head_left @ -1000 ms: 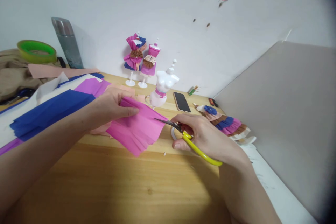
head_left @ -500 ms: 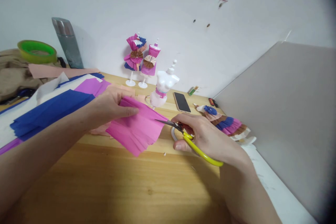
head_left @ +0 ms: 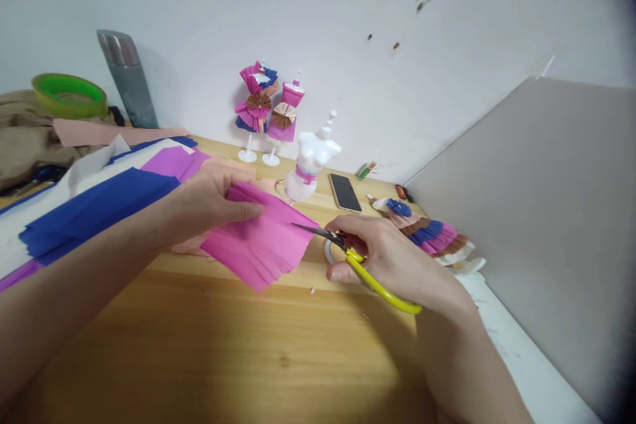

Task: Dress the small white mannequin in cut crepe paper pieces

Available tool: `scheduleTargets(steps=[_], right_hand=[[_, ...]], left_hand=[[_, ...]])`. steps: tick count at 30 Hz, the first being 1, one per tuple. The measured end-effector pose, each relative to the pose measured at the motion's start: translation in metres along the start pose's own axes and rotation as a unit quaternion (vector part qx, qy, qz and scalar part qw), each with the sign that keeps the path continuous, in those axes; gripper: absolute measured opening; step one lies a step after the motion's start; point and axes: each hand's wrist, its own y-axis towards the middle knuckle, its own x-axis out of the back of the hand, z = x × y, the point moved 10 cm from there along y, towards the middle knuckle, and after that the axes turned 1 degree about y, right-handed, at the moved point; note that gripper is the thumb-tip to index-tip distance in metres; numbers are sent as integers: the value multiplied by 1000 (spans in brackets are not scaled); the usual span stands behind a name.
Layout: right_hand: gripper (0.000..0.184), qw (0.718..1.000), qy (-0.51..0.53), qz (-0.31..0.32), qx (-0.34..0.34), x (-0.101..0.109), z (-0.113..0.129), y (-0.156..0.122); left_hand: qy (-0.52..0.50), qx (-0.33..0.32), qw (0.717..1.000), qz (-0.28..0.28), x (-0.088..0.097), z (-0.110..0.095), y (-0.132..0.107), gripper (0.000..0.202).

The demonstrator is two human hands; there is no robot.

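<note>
Fingers of my left hand (head_left: 211,202) pinch the folded pink crepe paper (head_left: 258,238) just above the wooden table (head_left: 223,344), while my right hand (head_left: 382,258) grips the yellow-handled scissors (head_left: 358,265), their blade tips meeting the paper's right edge.

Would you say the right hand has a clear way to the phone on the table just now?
Probably yes: the phone lies flat just beyond the right hand, with only bare table between them. The hand is full, though, gripping the scissors at the paper.
</note>
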Motion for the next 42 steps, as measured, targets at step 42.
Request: scheduleTargets(steps=[42], right_hand=[[55,1000,21,-15,-9,0,-3,1]], left_hand=[[-13,7,1000,4,0,1,0,13]])
